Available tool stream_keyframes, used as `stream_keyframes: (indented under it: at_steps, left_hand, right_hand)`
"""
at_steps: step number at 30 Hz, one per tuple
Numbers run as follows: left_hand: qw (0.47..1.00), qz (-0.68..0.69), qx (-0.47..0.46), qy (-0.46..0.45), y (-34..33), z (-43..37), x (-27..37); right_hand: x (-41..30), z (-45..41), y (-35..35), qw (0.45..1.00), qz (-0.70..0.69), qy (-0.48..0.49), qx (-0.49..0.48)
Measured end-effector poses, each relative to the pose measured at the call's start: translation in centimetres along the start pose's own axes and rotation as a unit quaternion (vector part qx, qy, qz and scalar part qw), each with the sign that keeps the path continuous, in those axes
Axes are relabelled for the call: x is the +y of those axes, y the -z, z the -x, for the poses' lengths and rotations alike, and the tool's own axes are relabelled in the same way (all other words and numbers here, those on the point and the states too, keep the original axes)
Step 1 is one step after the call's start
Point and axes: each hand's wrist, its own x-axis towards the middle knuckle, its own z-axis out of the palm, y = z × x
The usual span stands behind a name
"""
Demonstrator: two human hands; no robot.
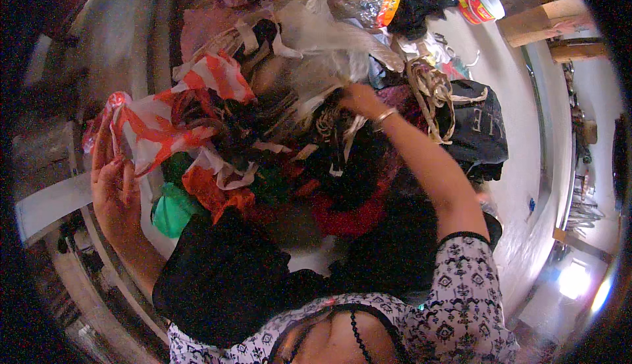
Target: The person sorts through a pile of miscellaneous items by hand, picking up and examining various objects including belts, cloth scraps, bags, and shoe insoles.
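Note:
At the left, my left hand (116, 184) is raised with a red-and-white plastic bag (163, 127) held in its fingers. The bag stretches from there toward the middle of a heap. My right hand (360, 100), with a bangle at the wrist, reaches into the heap's centre. It touches a crumpled translucent plastic bag (316, 65), but blur hides its fingertips. Dark cords (328, 122) hang just below that hand. Beneath the red-and-white bag lie a green plastic bag (173, 211) and an orange-and-white piece (217, 191).
A black bag with lettering (474, 122) stands at the right, with pale fabric strips (432, 97) beside it. Farther back are a black cloth (422, 11), a clear wrapper (358, 1) and a white plastic tub (479, 1). Wooden logs (548, 16) lie at upper right.

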Motion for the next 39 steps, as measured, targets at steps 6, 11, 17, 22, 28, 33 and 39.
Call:
stream_keyframes:
  at_steps: [6,11,17,22,28,33,39]
  left_hand:
    - [0.968,-0.197,0.133,0.077,4.4,0.6,1.5]
    - [0.998,0.047,-0.037,0.005,0.0,-0.1,0.6]
    - [0.996,0.059,-0.060,0.000,-0.3,-0.7,-0.2]
    - [0.997,-0.039,0.024,0.059,3.2,0.4,1.0]
    - [1.000,-0.003,0.009,-0.027,-0.9,-0.2,-0.1]
    - [0.999,-0.030,-0.012,-0.038,-1.2,0.4,0.5]
    - [0.995,-0.079,-0.024,-0.048,1.0,-0.3,-0.7]
  right_hand:
    - [-2.1,-0.6,9.2,0.996,0.013,-0.008,-0.084]
    - [-7.3,3.6,8.9,0.949,-0.118,0.026,-0.291]
    - [-5.1,5.5,1.3,0.916,0.217,0.199,-0.271]
    - [-4.7,3.2,7.6,0.972,0.095,0.158,-0.149]
    - [-9.7,1.7,14.2,0.900,0.104,0.349,0.239]
    - [-12.8,0.4,14.0,0.951,0.141,0.222,0.166]
    - [-9.7,0.5,15.5,0.978,-0.150,0.145,-0.016]
